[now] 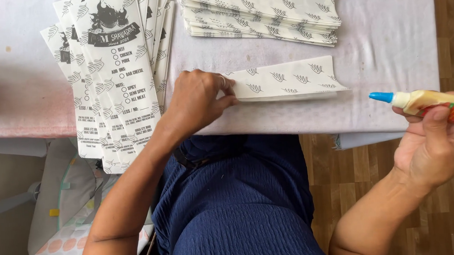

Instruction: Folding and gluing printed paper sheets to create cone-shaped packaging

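The left hand (198, 100) pressed its fingertips on the folded white leaf-patterned paper sleeve (286, 80) lying on the pale cloth-covered table (389, 57), pinning the fold flat, while the right hand (437, 142) gripped a blue-tipped glue bottle (422, 101), nozzle aimed toward it.
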